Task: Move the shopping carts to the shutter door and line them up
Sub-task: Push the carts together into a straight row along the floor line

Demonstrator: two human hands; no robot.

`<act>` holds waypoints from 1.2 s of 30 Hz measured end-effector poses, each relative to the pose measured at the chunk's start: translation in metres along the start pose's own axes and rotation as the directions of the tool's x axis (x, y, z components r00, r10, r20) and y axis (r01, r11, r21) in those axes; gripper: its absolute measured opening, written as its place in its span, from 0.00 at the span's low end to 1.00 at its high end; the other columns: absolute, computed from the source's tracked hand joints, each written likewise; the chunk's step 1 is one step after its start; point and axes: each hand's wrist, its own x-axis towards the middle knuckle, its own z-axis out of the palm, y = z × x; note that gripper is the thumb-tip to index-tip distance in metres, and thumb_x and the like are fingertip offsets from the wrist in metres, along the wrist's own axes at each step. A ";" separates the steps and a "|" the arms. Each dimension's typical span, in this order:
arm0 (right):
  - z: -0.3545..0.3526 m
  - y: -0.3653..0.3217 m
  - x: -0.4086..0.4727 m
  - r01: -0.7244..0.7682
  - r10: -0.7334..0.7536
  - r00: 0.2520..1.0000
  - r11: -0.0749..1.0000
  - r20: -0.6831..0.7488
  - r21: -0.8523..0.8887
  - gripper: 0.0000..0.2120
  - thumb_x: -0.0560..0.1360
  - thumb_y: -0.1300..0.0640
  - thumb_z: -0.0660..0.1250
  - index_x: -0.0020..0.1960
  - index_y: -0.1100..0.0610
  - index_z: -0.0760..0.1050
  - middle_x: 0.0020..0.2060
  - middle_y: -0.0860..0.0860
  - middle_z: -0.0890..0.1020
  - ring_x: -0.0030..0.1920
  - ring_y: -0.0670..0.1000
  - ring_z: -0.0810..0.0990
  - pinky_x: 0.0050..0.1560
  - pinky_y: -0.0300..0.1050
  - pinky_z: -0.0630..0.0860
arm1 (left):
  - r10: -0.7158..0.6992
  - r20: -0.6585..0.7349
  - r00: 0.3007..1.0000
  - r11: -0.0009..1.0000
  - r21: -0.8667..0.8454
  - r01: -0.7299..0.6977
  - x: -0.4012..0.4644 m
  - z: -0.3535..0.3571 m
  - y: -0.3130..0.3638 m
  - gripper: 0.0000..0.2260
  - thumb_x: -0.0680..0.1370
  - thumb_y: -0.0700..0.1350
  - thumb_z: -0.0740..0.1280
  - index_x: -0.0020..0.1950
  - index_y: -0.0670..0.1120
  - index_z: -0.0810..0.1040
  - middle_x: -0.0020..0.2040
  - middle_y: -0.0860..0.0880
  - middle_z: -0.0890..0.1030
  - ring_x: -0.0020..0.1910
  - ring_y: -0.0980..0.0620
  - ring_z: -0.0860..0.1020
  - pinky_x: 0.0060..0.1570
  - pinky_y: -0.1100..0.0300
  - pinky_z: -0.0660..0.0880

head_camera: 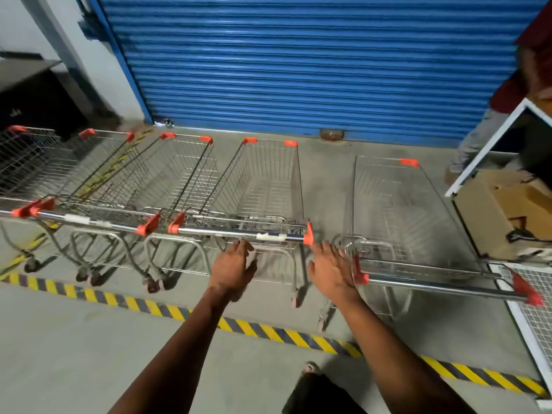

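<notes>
1. left hand (231, 268) — bare, no glove, ring or watch visible.
2. right hand (331, 271) — bare too.
3. Forearms back from both hands: uncovered, no sleeves in view.

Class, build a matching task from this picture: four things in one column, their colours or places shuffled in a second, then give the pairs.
Things
1. ribbed metal shutter door
2. plastic corner caps on the wire shopping carts
3. striped floor tape
4. brown cardboard box

Colours or places
A. yellow and black
B. far right, beside the carts
C. blue
D. orange-red

Pairs: 1-C, 2-D, 3-A, 4-B
</notes>
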 end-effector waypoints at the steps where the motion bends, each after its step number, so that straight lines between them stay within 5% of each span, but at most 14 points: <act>1: -0.001 -0.013 0.010 0.022 -0.023 1.000 1.000 0.014 0.008 0.25 0.74 0.51 0.70 0.70 0.58 0.74 0.60 0.57 0.80 0.59 0.58 0.81 0.63 0.54 0.75 | 0.006 0.000 1.000 1.000 0.023 -0.006 0.007 -0.004 -0.008 0.12 0.76 0.54 0.67 0.56 0.52 0.74 0.51 0.51 0.79 0.46 0.46 0.80 0.46 0.50 0.78; 4: 0.001 -0.041 0.044 0.068 -0.069 0.997 0.997 0.030 0.038 0.26 0.76 0.52 0.69 0.72 0.56 0.72 0.68 0.57 0.76 0.71 0.58 0.74 0.72 0.54 0.70 | 0.031 -0.005 0.999 0.993 0.111 -0.031 0.028 -0.014 -0.030 0.13 0.76 0.53 0.68 0.58 0.52 0.75 0.52 0.51 0.79 0.48 0.46 0.80 0.49 0.51 0.77; 9: 0.021 -0.068 0.093 0.091 -0.101 0.985 0.993 0.137 0.072 0.24 0.80 0.46 0.65 0.74 0.50 0.69 0.68 0.52 0.77 0.69 0.56 0.75 0.75 0.58 0.56 | -0.033 0.048 0.998 0.983 0.182 0.024 0.062 -0.015 -0.071 0.23 0.76 0.53 0.69 0.69 0.51 0.71 0.62 0.47 0.75 0.58 0.44 0.78 0.57 0.47 0.76; 11: 0.029 -0.073 0.107 0.085 -0.117 0.964 0.987 0.240 0.138 0.25 0.83 0.39 0.60 0.77 0.49 0.68 0.69 0.53 0.78 0.69 0.58 0.77 0.72 0.56 0.63 | -0.047 0.097 0.994 0.975 0.221 0.024 0.074 -0.012 -0.095 0.23 0.78 0.58 0.65 0.72 0.55 0.70 0.66 0.49 0.74 0.62 0.44 0.77 0.61 0.45 0.74; 15: 0.045 -0.070 0.118 0.107 -0.122 0.962 0.991 0.245 0.074 0.36 0.80 0.24 0.47 0.73 0.46 0.72 0.60 0.53 0.85 0.60 0.59 0.83 0.64 0.60 0.74 | -0.064 0.105 0.992 0.971 0.237 0.037 0.087 -0.005 -0.135 0.24 0.80 0.70 0.51 0.64 0.58 0.75 0.64 0.53 0.78 0.62 0.48 0.78 0.62 0.39 0.71; 19: 0.055 -0.071 0.116 0.075 -0.089 0.978 0.994 0.187 0.076 0.38 0.78 0.21 0.47 0.63 0.49 0.77 0.55 0.53 0.86 0.56 0.59 0.85 0.60 0.55 0.76 | -0.048 0.114 0.992 0.978 0.206 0.024 0.095 0.003 -0.159 0.32 0.76 0.77 0.48 0.54 0.54 0.78 0.56 0.49 0.81 0.60 0.44 0.79 0.67 0.37 0.64; 26: 0.036 -0.081 0.090 -0.055 0.058 0.974 0.998 0.217 -0.016 0.38 0.74 0.18 0.49 0.58 0.45 0.81 0.47 0.48 0.87 0.53 0.53 0.86 0.71 0.56 0.68 | -0.010 0.114 0.993 0.995 0.099 -0.002 0.088 0.014 -0.163 0.35 0.72 0.79 0.50 0.44 0.51 0.80 0.46 0.49 0.81 0.54 0.40 0.76 0.55 0.42 0.67; 29: 0.038 -0.080 0.075 -0.131 0.135 0.988 0.990 0.081 -0.048 0.41 0.69 0.14 0.47 0.52 0.42 0.83 0.41 0.44 0.87 0.50 0.47 0.86 0.79 0.65 0.53 | 0.048 0.131 0.990 0.989 0.135 -0.066 0.074 0.019 -0.157 0.35 0.73 0.79 0.48 0.44 0.50 0.78 0.43 0.48 0.81 0.50 0.41 0.77 0.54 0.43 0.67; 32: 0.048 -0.078 0.058 -0.167 0.178 0.979 0.981 0.104 -0.101 0.44 0.67 0.12 0.46 0.46 0.46 0.83 0.41 0.42 0.87 0.51 0.45 0.85 0.79 0.59 0.46 | 0.078 0.149 0.986 0.976 0.189 -0.106 0.064 0.023 -0.150 0.31 0.75 0.76 0.52 0.45 0.50 0.78 0.44 0.49 0.81 0.50 0.41 0.76 0.53 0.44 0.66; 36: 0.049 -0.075 0.049 -0.218 0.224 0.963 0.975 0.148 -0.052 0.45 0.67 0.12 0.47 0.48 0.47 0.84 0.43 0.44 0.87 0.51 0.48 0.85 0.69 0.51 0.67 | 0.125 0.170 0.978 0.964 0.213 -0.160 0.068 0.026 -0.149 0.29 0.76 0.74 0.55 0.48 0.51 0.80 0.47 0.48 0.83 0.53 0.41 0.76 0.54 0.44 0.66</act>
